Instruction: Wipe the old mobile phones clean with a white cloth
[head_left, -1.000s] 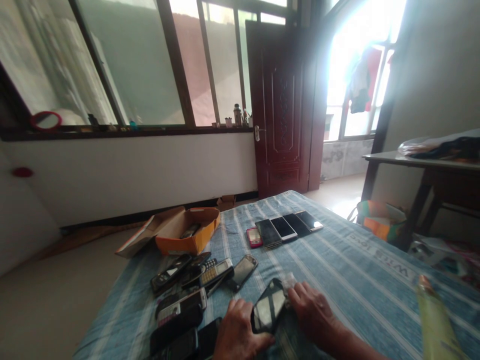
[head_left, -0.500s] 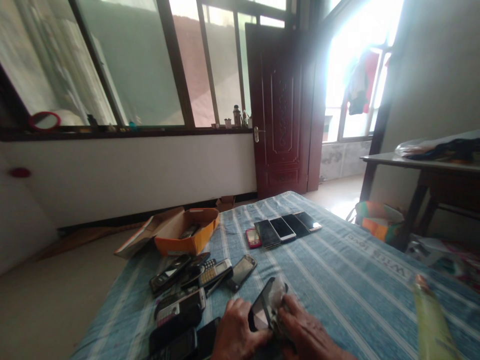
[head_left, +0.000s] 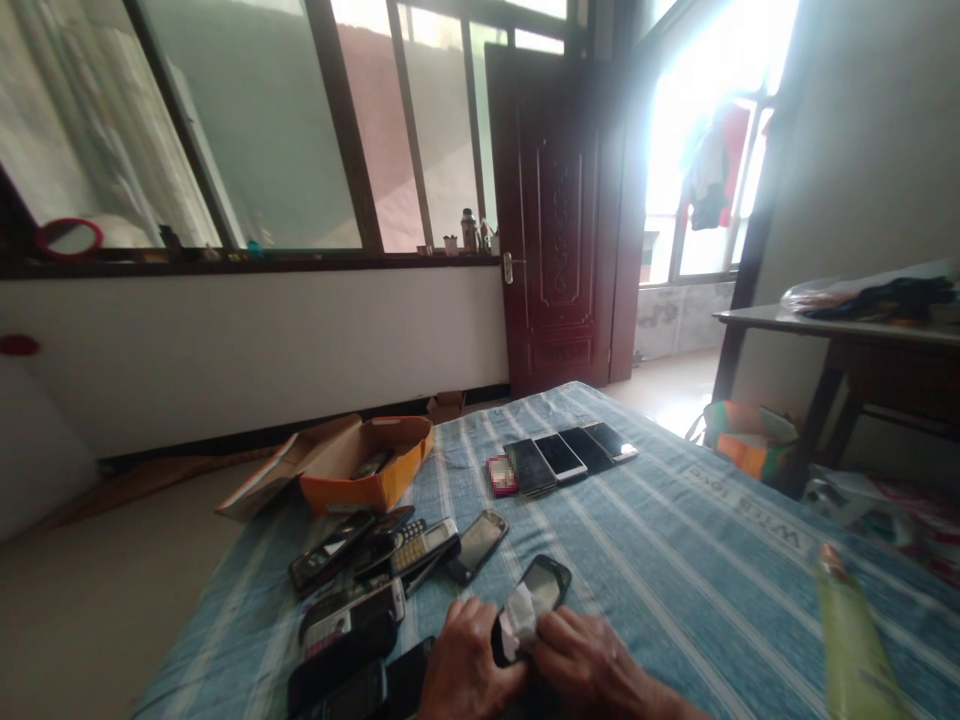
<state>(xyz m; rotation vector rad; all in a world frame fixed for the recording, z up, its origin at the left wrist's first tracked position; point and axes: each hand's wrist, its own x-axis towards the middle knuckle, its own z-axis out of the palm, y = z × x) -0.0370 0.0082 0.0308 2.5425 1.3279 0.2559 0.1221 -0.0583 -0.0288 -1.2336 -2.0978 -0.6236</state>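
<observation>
A dark smartphone [head_left: 555, 580] is gripped at its lower left edge by my left hand [head_left: 466, 660], its screen tilted up. Pinched in my right hand [head_left: 589, 655] is a crumpled white tissue [head_left: 517, 615], pressed onto the lower part of that screen. My fingers hide the phone's bottom end. Just left of my hands lies a jumble of old mobile phones, among them a silver keypad phone [head_left: 426, 545] and a touchscreen phone [head_left: 480, 545]. Farther off, several smartphones lie side by side, a white-edged one [head_left: 561, 457] among them, beside a small red-edged item [head_left: 502, 476].
An open orange cardboard box [head_left: 352, 492] with a phone inside stands at the bed's left edge. The blue striped sheet [head_left: 660, 540] covers the bed. A yellow-green tube [head_left: 855, 630] is at the right. Beyond are a brown door [head_left: 559, 230] and a table [head_left: 825, 322].
My right hand has drawn the tissue from the phone's upper right down across its screen, leaving the top end uncovered. My left hand keeps its hold. The camera view has shifted slightly.
</observation>
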